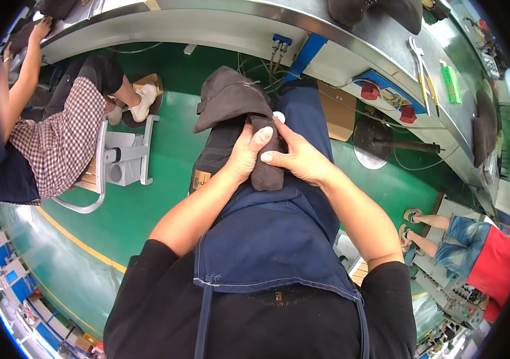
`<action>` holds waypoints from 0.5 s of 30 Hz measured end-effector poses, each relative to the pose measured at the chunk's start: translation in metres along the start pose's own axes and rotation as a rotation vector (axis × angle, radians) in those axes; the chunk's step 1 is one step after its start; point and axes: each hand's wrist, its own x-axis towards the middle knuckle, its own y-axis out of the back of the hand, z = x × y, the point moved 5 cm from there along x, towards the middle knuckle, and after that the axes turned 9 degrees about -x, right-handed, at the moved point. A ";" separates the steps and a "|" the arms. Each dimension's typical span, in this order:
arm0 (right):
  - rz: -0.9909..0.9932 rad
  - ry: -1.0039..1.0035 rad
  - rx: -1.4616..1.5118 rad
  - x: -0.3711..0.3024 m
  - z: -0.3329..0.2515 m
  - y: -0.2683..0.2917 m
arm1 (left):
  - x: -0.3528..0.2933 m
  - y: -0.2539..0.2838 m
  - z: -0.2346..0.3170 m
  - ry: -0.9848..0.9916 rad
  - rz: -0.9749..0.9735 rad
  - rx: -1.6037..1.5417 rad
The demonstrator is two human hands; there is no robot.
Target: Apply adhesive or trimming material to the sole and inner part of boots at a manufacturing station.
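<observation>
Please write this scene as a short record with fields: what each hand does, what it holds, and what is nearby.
left hand: grips the dark fabric piece, thumb on top
right hand: grips the same piece from the other side
fabric position: on the lap, over the blue apron
ahead: curved grey workbench
nearby: seated person in a checked shirt
floor: green

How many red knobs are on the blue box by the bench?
2: one red knob at the blue box's left end, another red knob at its right. More may be hidden.
</observation>
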 end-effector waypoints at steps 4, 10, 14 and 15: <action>-0.001 0.032 -0.169 0.002 -0.001 0.007 | 0.006 0.005 0.005 0.037 0.003 -0.045; 0.007 0.278 -0.528 -0.023 -0.007 0.000 | 0.018 0.009 0.017 0.063 0.063 -0.064; 0.176 0.241 -0.636 -0.022 -0.056 0.001 | 0.020 -0.004 0.058 0.125 0.151 -0.151; 0.320 0.419 -0.762 -0.028 -0.075 -0.002 | 0.020 -0.006 0.068 0.142 0.220 -0.184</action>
